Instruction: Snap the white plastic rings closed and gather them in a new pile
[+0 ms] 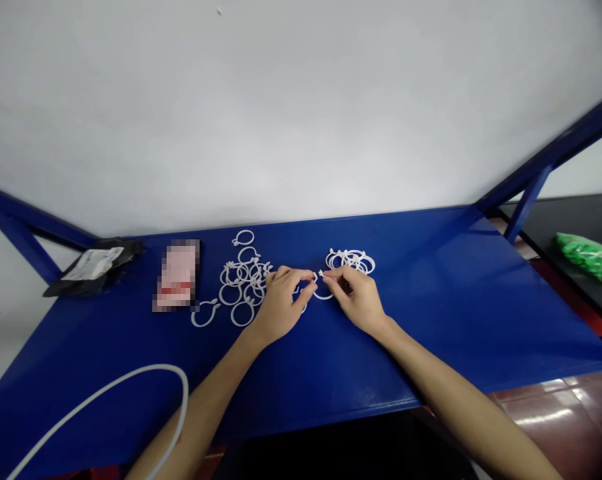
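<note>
Both my hands meet over the middle of a blue table (431, 313). My left hand (279, 303) and my right hand (357, 297) each pinch one end of a single white plastic ring (323, 293), its open ends between my fingertips. A loose scatter of several white rings (243, 280) lies just left of my left hand. A smaller pile of white rings (351, 260) sits right behind my right hand.
A blurred pink packet (177, 275) and a black pouch with a white label (93, 267) lie at the table's far left. A white cable (131, 380) loops across the near left corner. A green bag (591, 257) rests on a dark surface at right. White wall behind.
</note>
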Demonstrator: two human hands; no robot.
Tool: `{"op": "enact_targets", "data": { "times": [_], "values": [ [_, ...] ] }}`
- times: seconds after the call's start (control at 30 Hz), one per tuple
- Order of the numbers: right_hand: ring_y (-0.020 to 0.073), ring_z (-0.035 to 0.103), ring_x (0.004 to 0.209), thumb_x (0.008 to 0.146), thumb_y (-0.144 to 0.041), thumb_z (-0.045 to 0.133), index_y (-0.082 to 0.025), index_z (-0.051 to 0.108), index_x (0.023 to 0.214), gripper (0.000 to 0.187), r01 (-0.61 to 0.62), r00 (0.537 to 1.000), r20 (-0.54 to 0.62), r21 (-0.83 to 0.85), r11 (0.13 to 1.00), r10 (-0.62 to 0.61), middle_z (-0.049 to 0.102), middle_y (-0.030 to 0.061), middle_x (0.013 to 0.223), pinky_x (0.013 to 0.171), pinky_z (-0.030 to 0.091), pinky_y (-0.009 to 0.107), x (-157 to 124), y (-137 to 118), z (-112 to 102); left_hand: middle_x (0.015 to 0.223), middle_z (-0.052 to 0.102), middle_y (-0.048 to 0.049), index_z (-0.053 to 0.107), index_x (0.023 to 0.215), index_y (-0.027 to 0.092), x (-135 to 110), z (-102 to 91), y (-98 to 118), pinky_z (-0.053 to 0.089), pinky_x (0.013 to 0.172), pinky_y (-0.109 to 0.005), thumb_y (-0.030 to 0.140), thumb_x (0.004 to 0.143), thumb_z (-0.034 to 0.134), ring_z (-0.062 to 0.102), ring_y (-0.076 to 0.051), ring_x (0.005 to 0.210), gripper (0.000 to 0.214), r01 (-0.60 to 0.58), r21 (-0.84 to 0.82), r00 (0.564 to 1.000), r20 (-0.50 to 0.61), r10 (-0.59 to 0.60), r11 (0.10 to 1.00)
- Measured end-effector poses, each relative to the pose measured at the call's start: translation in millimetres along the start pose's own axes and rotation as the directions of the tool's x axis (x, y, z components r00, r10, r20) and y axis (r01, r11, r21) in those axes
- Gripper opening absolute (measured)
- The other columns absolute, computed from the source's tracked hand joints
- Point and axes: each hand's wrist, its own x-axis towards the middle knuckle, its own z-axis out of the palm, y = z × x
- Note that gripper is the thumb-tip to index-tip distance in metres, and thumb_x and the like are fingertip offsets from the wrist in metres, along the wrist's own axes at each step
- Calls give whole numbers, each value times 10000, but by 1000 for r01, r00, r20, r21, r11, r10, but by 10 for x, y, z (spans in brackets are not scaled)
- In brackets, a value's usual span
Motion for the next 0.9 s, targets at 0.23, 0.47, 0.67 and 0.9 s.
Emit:
{"op": "enact_targets", "data": {
  "times": [0.23, 0.47, 0.67, 0.9],
  "values": [
    [145, 645, 701, 986, -342, 579, -213, 655, 915, 166, 44, 999, 26, 72, 996, -46, 705, 37, 845, 660, 514, 284, -36, -40, 48, 893, 744, 9, 688, 913, 232, 20, 21, 30, 458, 848, -383, 227, 945, 618, 659, -181, 867, 77, 50, -90, 997, -61, -56, 995],
    [170, 622, 753, 1003, -282, 545, -218, 690, 950, 168, 128, 990, 42, 76, 989, -132, 669, 43, 824, 696, 515, 318, -62, -26, 40, 768, 688, 9, 644, 766, 213, -18, 57, 91, 480, 751, -336, 177, 950, 572, 625, -165, 773, 201, -4, -111, 989, -145, -12, 994],
    [180, 589, 750, 1003, -233, 534, -227, 724, 1023, 191, 250, 965, 74, 35, 967, -252, 636, 42, 799, 679, 505, 316, -65, -13, 3, 726, 662, 11, 594, 745, 209, -24, 57, 74, 440, 734, -333, 158, 980, 511, 589, -164, 749, 254, -162, -10, 974, -163, 158, 987],
    [200, 642, 887, 998, -257, 546, -259, 738, 1086, 212, 233, 972, 63, -119, 965, -227, 705, 63, 961, 809, 542, 361, 40, 139, -94, 871, 711, -58, 666, 942, 201, -13, 44, 21, 436, 804, -417, 252, 976, 547, 592, -247, 853, 134, -161, 346, 976, -86, 202, 924]
  ]
}}
